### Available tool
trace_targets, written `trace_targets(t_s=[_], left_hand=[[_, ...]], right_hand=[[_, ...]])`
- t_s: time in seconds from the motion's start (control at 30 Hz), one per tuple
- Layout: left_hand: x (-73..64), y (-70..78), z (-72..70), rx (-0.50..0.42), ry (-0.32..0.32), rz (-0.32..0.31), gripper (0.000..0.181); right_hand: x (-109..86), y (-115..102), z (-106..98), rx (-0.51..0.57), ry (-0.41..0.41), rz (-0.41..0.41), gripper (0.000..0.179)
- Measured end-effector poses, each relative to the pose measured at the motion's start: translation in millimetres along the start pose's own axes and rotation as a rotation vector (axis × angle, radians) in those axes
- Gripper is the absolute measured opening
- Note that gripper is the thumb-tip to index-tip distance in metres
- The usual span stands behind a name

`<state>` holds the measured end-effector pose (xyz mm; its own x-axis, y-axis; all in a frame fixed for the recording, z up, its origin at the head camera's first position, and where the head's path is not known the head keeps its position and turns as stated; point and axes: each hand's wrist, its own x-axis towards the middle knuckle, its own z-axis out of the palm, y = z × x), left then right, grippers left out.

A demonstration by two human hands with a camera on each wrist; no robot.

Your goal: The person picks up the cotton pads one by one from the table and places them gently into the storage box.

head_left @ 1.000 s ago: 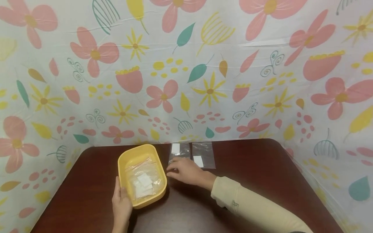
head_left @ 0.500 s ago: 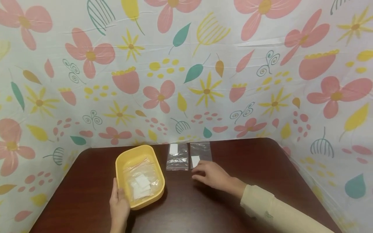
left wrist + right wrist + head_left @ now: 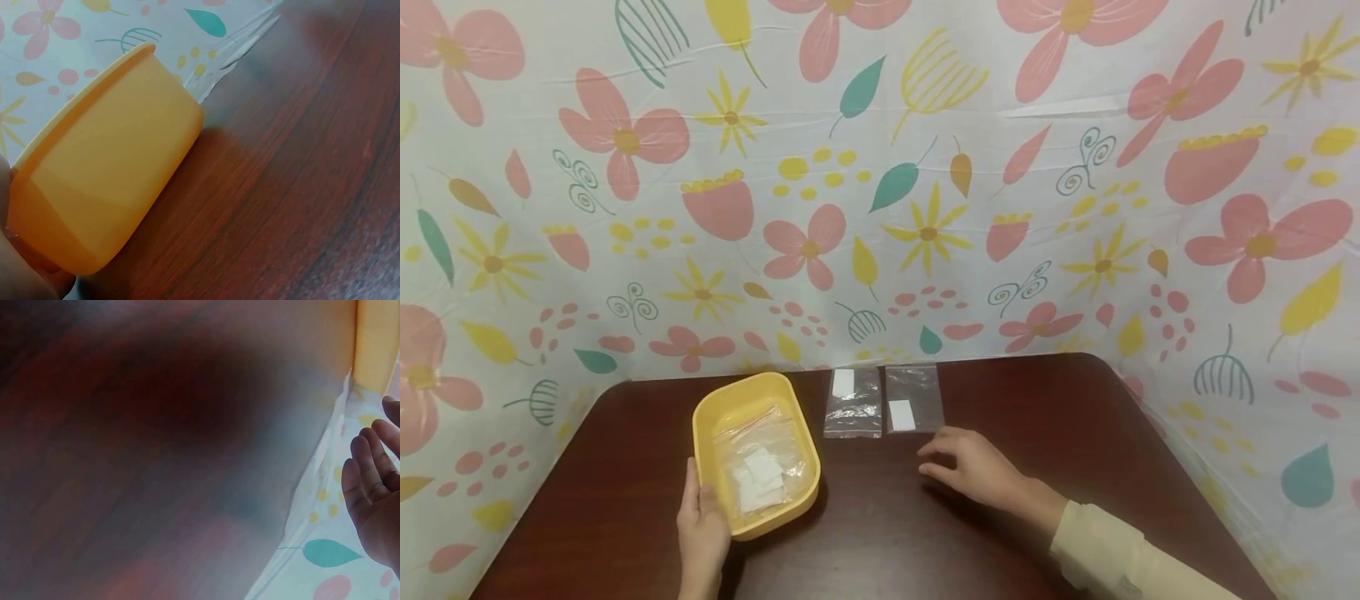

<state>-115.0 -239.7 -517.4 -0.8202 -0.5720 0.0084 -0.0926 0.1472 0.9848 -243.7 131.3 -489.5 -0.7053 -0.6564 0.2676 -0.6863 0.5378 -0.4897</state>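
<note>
A yellow plastic bin [image 3: 758, 527] is tilted a little at the left of the table, with my left hand [image 3: 702, 533] gripping its near left side. Inside it lie clear zip bags [image 3: 775, 442] with white labels. The left wrist view shows the bin's outer wall [image 3: 112, 162] and a bit of that hand at the corner. Two clear zip bags lie flat side by side at the back: the left bag [image 3: 856, 417] and the right bag [image 3: 921, 387], each with a white label. My right hand [image 3: 973, 471], fingers loosely bent, holds nothing just in front of the right bag.
The dark brown wooden table [image 3: 880, 533] reaches back to a floral cloth [image 3: 925, 192], which also hangs along both sides. In the right wrist view the yellow bin [image 3: 375, 344] shows at the top right, beside the cloth.
My right hand has moved right, away from beside the bin and past both flat bags, uncovering them. The left hand and the bin stay about where they were.
</note>
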Motion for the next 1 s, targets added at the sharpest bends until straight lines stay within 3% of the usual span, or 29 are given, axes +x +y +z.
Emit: trace_targets(t_s=[0.5, 0.77, 1.0], left_hand=[[1.8, 0.1, 0.8, 0.002, 0.003, 0.003, 0.054], [2.3, 1.2, 0.6, -0.002, -0.004, 0.005, 0.054], [1.8, 0.2, 0.0, 0.0, -0.006, -0.013, 0.054]], right_hand=[[6.4, 8, 3, 0.04, 0.031, 0.041, 0.019], [20.4, 20, 9, 0.017, 0.086, 0.003, 0.017], [38.4, 32, 12, -0.003, 0.064, 0.087, 0.014]])
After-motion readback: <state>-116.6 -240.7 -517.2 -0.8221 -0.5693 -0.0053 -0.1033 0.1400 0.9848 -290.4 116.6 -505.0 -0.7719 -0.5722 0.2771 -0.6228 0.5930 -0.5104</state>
